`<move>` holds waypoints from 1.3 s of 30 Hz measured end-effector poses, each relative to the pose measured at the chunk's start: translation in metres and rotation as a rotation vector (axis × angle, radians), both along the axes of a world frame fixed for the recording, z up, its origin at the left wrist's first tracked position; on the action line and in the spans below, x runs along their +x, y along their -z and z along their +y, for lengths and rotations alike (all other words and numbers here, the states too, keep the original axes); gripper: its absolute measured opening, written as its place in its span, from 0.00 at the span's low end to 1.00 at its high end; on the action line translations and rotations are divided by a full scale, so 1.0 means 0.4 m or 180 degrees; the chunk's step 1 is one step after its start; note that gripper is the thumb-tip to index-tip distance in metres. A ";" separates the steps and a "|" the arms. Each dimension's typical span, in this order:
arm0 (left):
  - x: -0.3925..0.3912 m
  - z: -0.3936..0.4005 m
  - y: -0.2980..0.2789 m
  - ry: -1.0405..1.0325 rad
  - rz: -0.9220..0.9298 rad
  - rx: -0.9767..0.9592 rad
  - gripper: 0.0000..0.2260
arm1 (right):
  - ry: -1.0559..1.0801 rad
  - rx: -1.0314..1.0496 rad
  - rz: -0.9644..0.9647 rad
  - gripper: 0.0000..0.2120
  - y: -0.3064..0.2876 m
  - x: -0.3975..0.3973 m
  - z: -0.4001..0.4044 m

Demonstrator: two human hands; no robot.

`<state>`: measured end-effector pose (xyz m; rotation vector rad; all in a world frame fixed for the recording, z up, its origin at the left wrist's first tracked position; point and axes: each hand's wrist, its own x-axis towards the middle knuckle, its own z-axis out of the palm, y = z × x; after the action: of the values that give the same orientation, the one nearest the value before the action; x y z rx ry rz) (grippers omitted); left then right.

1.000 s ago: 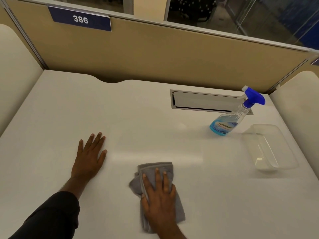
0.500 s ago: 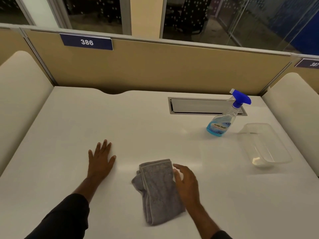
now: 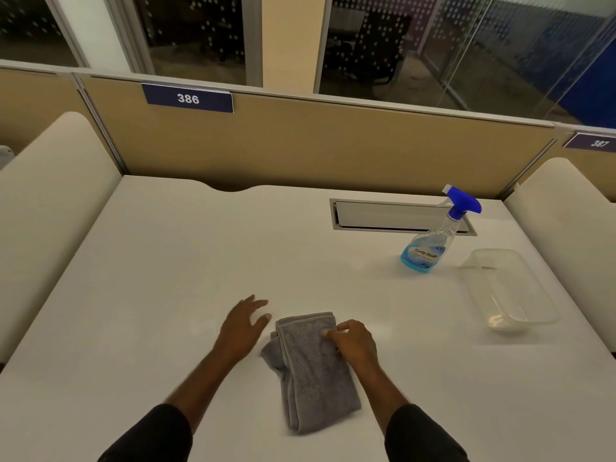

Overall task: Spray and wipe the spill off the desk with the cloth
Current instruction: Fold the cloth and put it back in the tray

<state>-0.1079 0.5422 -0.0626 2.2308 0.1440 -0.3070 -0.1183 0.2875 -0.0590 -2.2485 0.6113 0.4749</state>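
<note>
A folded grey cloth lies on the white desk near its front edge. My right hand sits at the cloth's upper right edge, fingers curled and pinching the fabric. Just left of the cloth, my left hand has its fingers spread, holds nothing and stays apart from the fabric. A clear spray bottle with blue liquid and a blue trigger head stands upright at the back right, out of reach of both hands. I cannot make out a distinct spill on the surface.
A clear plastic container lies right of the bottle. A metal cable flap is set into the desk behind it. A tan partition labelled 386 closes the back, and cream side panels flank the desk.
My right hand lifted off the top of the cloth, went to its right side and now curls onto its upper right edge. My left hand slid right, closer to the cloth. The camera tilted up.
</note>
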 end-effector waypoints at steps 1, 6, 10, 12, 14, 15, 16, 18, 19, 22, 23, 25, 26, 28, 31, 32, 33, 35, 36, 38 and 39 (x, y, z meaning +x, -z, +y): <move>-0.006 -0.014 -0.017 -0.0050 -0.0055 -0.0087 0.15 | -0.0088 -0.0054 -0.0002 0.13 -0.003 0.005 0.010; -0.048 -0.058 -0.107 -0.0135 0.0448 -0.1033 0.11 | -0.0234 0.0310 0.0079 0.15 -0.020 0.022 0.041; -0.112 -0.077 -0.141 0.0772 0.1555 -0.1999 0.17 | -0.0364 0.0891 -0.0171 0.12 -0.086 0.027 0.046; -0.132 -0.093 -0.142 0.1089 0.1894 -0.2322 0.17 | -0.0528 0.1065 -0.0340 0.11 -0.138 0.028 0.047; -0.140 -0.108 -0.139 0.1126 0.2040 -0.2625 0.15 | -0.0686 0.1279 -0.0562 0.08 -0.202 0.030 0.046; -0.139 -0.115 -0.138 0.1090 0.2077 -0.2780 0.15 | -0.0802 0.1365 -0.0681 0.08 -0.236 0.031 0.045; -0.134 -0.120 -0.141 0.1025 0.2107 -0.2926 0.15 | -0.0944 0.1403 -0.0818 0.07 -0.270 0.031 0.042; -0.118 -0.126 -0.150 0.0819 0.2136 -0.3302 0.17 | -0.1221 0.1341 -0.1136 0.06 -0.330 0.031 0.033; -0.110 -0.127 -0.157 0.0670 0.2107 -0.3528 0.18 | -0.1307 0.1322 -0.1297 0.06 -0.356 0.028 0.027; -0.083 -0.119 -0.183 -0.0133 0.1821 -0.4152 0.21 | -0.1434 0.1456 -0.1634 0.07 -0.413 0.008 0.002; -0.073 -0.115 -0.184 -0.0399 0.1781 -0.4404 0.20 | -0.1510 0.1378 -0.1725 0.07 -0.424 -0.003 -0.007; -0.062 -0.111 -0.195 -0.0854 0.1469 -0.4610 0.18 | -0.1610 0.1131 -0.1865 0.08 -0.429 -0.026 -0.027; -0.058 -0.111 -0.200 -0.1083 0.1365 -0.4660 0.22 | -0.1598 0.1055 -0.1881 0.08 -0.427 -0.037 -0.035; -0.051 -0.112 -0.216 -0.1105 0.1489 -0.4999 0.34 | -0.1502 0.1154 -0.1799 0.07 -0.417 -0.060 -0.052; -0.051 -0.111 -0.257 -0.0848 0.1571 -0.5219 0.40 | -0.0946 0.1730 -0.1771 0.11 -0.393 -0.092 -0.070; -0.055 -0.111 -0.264 -0.0760 0.1549 -0.5252 0.39 | -0.0489 0.2043 -0.1707 0.17 -0.382 -0.096 -0.076; -0.058 -0.113 -0.270 -0.0710 0.1485 -0.5219 0.38 | 0.0018 0.2380 -0.1517 0.19 -0.378 -0.095 -0.079; -0.061 -0.115 -0.281 -0.0648 0.1419 -0.5115 0.34 | 0.0703 0.2869 -0.0865 0.13 -0.379 -0.083 -0.080; -0.061 -0.116 -0.287 -0.0656 0.1399 -0.4957 0.32 | 0.0806 0.3029 -0.0546 0.15 -0.379 -0.077 -0.079; -0.058 -0.117 -0.300 -0.0647 0.1362 -0.4539 0.27 | 0.0846 0.3141 -0.0182 0.20 -0.380 -0.068 -0.071; -0.056 -0.118 -0.308 -0.0575 0.1346 -0.4311 0.24 | 0.0850 0.3098 -0.0187 0.19 -0.386 -0.062 -0.064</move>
<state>-0.1301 0.4949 0.0605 0.7925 0.2591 -0.5558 -0.1429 0.2617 0.0953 -1.2358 0.4867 0.4367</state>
